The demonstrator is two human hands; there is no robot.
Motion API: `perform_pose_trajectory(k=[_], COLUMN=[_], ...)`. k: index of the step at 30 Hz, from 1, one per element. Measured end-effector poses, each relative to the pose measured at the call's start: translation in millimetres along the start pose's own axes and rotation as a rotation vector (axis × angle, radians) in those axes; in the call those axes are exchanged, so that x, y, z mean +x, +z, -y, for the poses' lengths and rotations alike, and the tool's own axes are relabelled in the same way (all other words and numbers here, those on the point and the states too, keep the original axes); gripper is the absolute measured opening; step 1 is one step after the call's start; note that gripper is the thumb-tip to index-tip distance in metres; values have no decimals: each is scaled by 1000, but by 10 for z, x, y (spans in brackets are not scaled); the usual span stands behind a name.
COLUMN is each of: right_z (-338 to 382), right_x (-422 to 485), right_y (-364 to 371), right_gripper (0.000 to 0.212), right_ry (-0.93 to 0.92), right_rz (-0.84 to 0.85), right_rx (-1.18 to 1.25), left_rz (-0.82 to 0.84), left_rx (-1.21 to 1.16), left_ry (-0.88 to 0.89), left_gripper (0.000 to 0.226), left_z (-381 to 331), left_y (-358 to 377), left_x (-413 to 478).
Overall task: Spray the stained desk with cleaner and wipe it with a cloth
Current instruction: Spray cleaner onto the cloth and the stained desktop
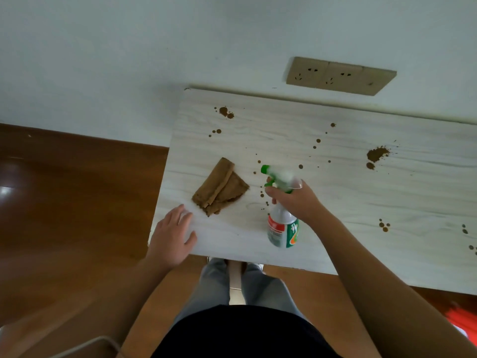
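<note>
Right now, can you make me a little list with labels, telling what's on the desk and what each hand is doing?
desk: pale wood pattern, many brown stains, not wiped yet
biggest stain: far right side
cloth: brown, folded, lying on the desk's left part, untouched
spray bottle: white and green, tilted, nozzle pointing away from the person
right hand: grips the bottle's neck
left hand: open, flat by the near left corner, holding nothing

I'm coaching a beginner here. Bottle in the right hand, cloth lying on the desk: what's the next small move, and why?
Probably squeeze the trigger: the right hand grips the spray bottle, its nozzle close to small brown spots on the desk. The cloth lies folded near the left hand, ready for wiping afterwards.
</note>
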State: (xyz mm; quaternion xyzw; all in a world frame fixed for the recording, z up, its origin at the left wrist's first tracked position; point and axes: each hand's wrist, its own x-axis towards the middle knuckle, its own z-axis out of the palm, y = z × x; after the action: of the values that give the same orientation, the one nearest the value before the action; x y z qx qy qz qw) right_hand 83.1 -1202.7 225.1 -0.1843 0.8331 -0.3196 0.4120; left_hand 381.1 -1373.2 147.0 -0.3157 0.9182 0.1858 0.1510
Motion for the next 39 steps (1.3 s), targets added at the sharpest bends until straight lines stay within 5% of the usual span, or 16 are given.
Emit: perform_pose_trajectory(k=[17, 27, 35, 39], right_z=[167, 230, 275, 310], right_x=[-9, -131, -286, -342], right_y=[578, 924, 1045, 1084], right_gripper=[13, 28, 44, 35], right_ry=[187, 264, 342, 344], right_rz=[-28, -190, -328, -362], right_rx=[419, 17, -45, -4], left_rz=[-95, -137, -122, -98], left_rx=[62, 26, 33, 54], left_ry=[236, 312, 356, 374], left_gripper=[54, 58, 59, 59], left_z=[353, 482, 540, 560], left_y=[127, 191, 151, 111], left_x=[6, 2, 6, 27])
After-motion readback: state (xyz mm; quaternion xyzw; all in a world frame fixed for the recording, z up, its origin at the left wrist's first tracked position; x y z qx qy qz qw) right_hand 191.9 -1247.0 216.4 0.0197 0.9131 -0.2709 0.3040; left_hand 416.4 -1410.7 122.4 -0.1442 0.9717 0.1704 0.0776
